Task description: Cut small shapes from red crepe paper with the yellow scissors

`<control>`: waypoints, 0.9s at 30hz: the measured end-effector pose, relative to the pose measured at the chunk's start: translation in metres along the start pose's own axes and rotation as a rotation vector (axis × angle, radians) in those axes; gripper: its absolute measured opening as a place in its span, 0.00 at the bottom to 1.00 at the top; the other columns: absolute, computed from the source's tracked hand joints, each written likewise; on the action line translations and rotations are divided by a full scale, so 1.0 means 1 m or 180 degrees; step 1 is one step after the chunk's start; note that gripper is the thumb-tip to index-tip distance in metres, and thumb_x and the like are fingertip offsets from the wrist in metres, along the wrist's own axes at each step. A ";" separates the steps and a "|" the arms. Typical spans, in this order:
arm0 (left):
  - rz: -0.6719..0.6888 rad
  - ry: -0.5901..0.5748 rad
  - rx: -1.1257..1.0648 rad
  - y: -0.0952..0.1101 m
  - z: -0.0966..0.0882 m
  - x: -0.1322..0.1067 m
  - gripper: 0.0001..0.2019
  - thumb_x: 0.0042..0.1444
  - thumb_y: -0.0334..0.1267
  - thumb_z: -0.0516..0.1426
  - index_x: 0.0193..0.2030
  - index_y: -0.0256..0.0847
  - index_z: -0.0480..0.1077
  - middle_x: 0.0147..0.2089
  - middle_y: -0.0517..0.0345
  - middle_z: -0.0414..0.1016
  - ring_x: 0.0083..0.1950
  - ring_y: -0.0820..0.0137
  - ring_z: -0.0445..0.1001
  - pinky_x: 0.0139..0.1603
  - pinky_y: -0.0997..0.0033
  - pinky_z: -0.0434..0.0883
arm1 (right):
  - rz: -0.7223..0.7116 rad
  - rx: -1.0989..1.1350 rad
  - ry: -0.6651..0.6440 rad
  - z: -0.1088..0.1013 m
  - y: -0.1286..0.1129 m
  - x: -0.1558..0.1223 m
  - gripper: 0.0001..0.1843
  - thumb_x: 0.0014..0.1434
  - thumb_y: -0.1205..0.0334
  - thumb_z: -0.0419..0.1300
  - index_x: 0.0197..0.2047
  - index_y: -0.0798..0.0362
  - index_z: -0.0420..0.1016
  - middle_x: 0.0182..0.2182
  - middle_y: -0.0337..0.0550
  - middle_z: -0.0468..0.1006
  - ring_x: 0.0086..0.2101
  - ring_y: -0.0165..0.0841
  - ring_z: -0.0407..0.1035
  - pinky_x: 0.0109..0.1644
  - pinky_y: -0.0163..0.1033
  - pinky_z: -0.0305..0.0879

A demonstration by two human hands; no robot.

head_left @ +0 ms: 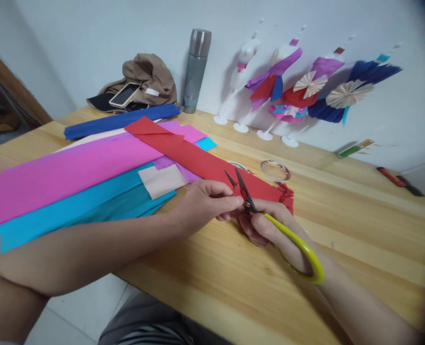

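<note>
My right hand [270,225] grips yellow-handled scissors [291,235], whose dark blades are parted and point up and away from me. Close against them, my left hand [212,201] pinches a small piece of red paper [236,190] that sits between the blades. Behind both hands a long folded strip of red crepe paper [201,155] lies slantwise on the table. Crumpled red scraps [285,191] rest at its near right end. My right fingers are partly hidden behind the scissors and the left hand.
Pink crepe paper [76,167], blue crepe paper [72,203] and a dark blue roll [122,120] lie left on the wooden table [212,282]. A tape roll [275,170] sits beyond my hands. Along the wall stand a thermos [196,72], several dressed figures on stands [309,88], and a utility knife [392,177].
</note>
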State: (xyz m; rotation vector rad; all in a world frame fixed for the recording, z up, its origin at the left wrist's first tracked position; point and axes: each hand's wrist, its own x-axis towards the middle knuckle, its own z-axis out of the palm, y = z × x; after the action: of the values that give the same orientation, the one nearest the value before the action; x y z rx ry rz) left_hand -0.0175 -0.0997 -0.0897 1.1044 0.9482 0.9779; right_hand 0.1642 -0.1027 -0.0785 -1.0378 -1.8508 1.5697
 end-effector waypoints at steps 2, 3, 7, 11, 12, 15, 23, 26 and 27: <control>-0.0005 0.0017 -0.0015 0.000 0.001 0.000 0.13 0.52 0.39 0.61 0.20 0.37 0.68 0.20 0.62 0.68 0.24 0.78 0.66 0.29 0.77 0.63 | 0.0022 0.0012 -0.0042 -0.001 0.003 0.001 0.29 0.60 0.33 0.58 0.41 0.53 0.76 0.23 0.34 0.60 0.20 0.25 0.46 0.21 0.35 0.42; -0.0004 0.0032 -0.0018 0.000 0.001 0.000 0.13 0.52 0.39 0.61 0.20 0.37 0.68 0.20 0.62 0.67 0.24 0.78 0.66 0.29 0.77 0.63 | 0.0018 0.0036 -0.0086 -0.001 0.005 0.001 0.29 0.60 0.33 0.58 0.41 0.53 0.75 0.22 0.33 0.59 0.20 0.25 0.46 0.21 0.35 0.43; 0.0008 0.0088 0.0014 -0.001 0.001 -0.002 0.14 0.52 0.38 0.61 0.20 0.37 0.67 0.20 0.62 0.67 0.25 0.78 0.66 0.29 0.77 0.62 | -0.0060 0.0143 -0.0155 -0.002 0.013 0.003 0.27 0.62 0.34 0.57 0.40 0.53 0.74 0.20 0.31 0.57 0.18 0.24 0.47 0.19 0.33 0.45; 0.0043 0.0077 0.0036 -0.001 0.000 -0.002 0.14 0.52 0.37 0.61 0.19 0.37 0.67 0.20 0.62 0.68 0.25 0.78 0.65 0.29 0.77 0.62 | -0.0108 0.0109 -0.0071 -0.002 0.014 0.003 0.27 0.63 0.35 0.57 0.35 0.54 0.73 0.20 0.32 0.60 0.17 0.24 0.50 0.19 0.32 0.47; 0.0065 0.0061 0.0030 -0.001 0.000 -0.001 0.14 0.52 0.38 0.61 0.20 0.37 0.67 0.20 0.62 0.68 0.25 0.78 0.65 0.29 0.77 0.62 | -0.0114 0.0073 -0.0056 -0.002 0.013 0.003 0.27 0.63 0.35 0.57 0.35 0.54 0.73 0.20 0.32 0.61 0.17 0.23 0.50 0.18 0.32 0.47; 0.0164 0.0010 0.0011 -0.001 -0.002 0.001 0.13 0.52 0.40 0.61 0.21 0.37 0.68 0.20 0.62 0.69 0.25 0.78 0.66 0.29 0.77 0.63 | -0.0138 0.0004 0.0046 -0.004 0.010 0.003 0.28 0.62 0.35 0.57 0.33 0.54 0.72 0.20 0.33 0.62 0.16 0.23 0.52 0.18 0.32 0.47; 0.0105 -0.0067 0.0225 0.001 -0.002 -0.001 0.13 0.50 0.40 0.61 0.20 0.37 0.68 0.20 0.62 0.68 0.25 0.78 0.65 0.29 0.76 0.62 | -0.0387 0.0074 0.0881 -0.012 0.010 0.007 0.21 0.56 0.41 0.68 0.39 0.51 0.74 0.21 0.33 0.66 0.20 0.27 0.59 0.22 0.34 0.57; 0.0126 -0.0135 0.0422 0.001 -0.002 -0.001 0.13 0.49 0.42 0.61 0.20 0.37 0.67 0.20 0.63 0.65 0.25 0.77 0.63 0.29 0.75 0.60 | -0.0646 -0.0242 0.1055 -0.012 0.006 0.008 0.19 0.53 0.46 0.71 0.40 0.49 0.74 0.28 0.38 0.74 0.27 0.31 0.69 0.28 0.36 0.66; 0.0174 -0.0167 0.0506 0.000 -0.002 0.000 0.14 0.49 0.42 0.61 0.20 0.37 0.66 0.20 0.63 0.65 0.26 0.77 0.62 0.29 0.74 0.59 | -0.0738 -0.0375 0.1056 -0.011 0.004 0.008 0.18 0.53 0.48 0.72 0.41 0.48 0.74 0.30 0.40 0.76 0.29 0.32 0.71 0.30 0.37 0.69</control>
State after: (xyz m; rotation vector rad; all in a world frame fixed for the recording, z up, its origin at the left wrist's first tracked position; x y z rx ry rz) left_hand -0.0196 -0.0994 -0.0895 1.2892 0.9701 0.9255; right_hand 0.1686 -0.0895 -0.0812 -1.0217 -1.7740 1.0943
